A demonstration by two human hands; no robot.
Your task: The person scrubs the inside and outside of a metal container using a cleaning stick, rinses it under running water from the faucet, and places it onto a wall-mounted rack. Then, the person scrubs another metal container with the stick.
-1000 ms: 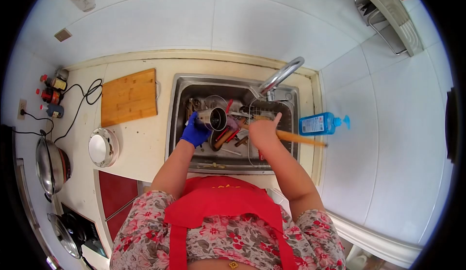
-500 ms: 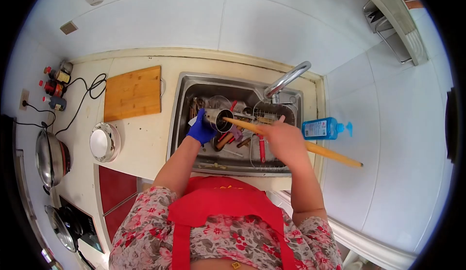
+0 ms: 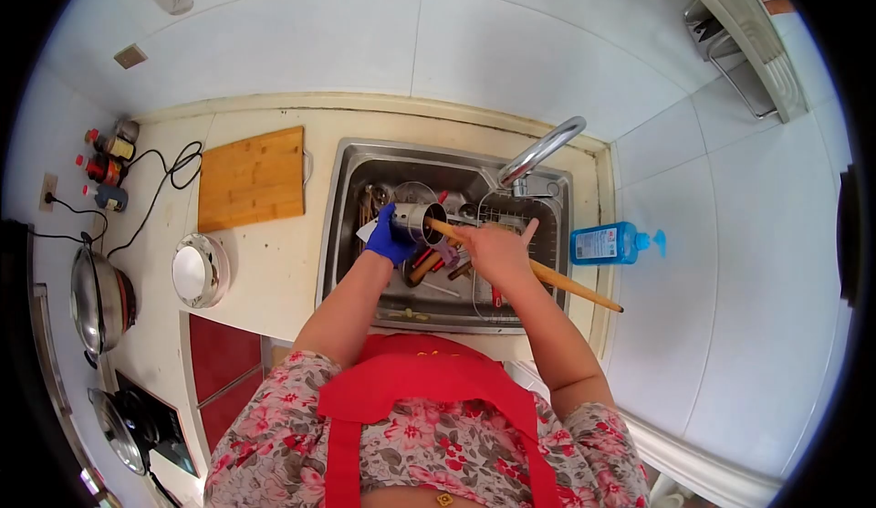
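Note:
My left hand (image 3: 391, 238), in a blue glove, is wrapped round a silver metal canister (image 3: 412, 222) above the sink. The canister lies tilted on its side with its mouth facing right. Bare, my right hand (image 3: 497, 254) grips a long wooden rolling pin (image 3: 577, 290). The pin's left end reaches into the canister's mouth, so its tip is hidden. Below both hands, the steel sink (image 3: 339, 198) holds red-handled utensils, wooden handles and a wire rack (image 3: 518, 209).
A chrome faucet (image 3: 545, 150) leans over the sink's back right. The blue soap bottle (image 3: 606, 244) stands to the right. On the left counter are a wooden cutting board (image 3: 252, 179), stacked bowls (image 3: 192, 272), a black cord (image 3: 157, 188) and sauce bottles (image 3: 108, 170).
My right hand has moved left, closer to the canister, and the rolling pin has shifted left with it. The canister has turned slightly in my left hand and faces more to the right.

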